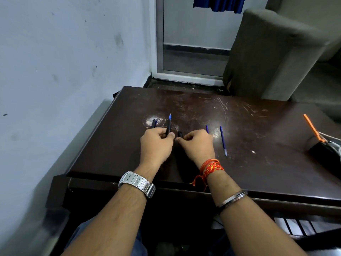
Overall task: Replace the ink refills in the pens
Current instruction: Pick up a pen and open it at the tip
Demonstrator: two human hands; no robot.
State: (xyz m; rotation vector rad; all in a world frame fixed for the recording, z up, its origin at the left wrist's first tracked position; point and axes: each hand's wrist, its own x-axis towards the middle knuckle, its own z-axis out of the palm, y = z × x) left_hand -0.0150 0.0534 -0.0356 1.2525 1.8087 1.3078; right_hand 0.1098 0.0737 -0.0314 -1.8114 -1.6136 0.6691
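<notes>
My left hand grips a black pen with a blue tip, its point aimed away from me over the dark table. My right hand pinches a short black pen piece just right of that pen; the two hands nearly touch. A second black pen lies on the table beyond my left hand. Two blue refills lie to the right: a long one in full view and another mostly hidden behind my right hand.
A black holder with an orange tool and a white cable sits at the table's right edge. A wall runs along the left side. A grey sofa arm and a door stand beyond the far edge.
</notes>
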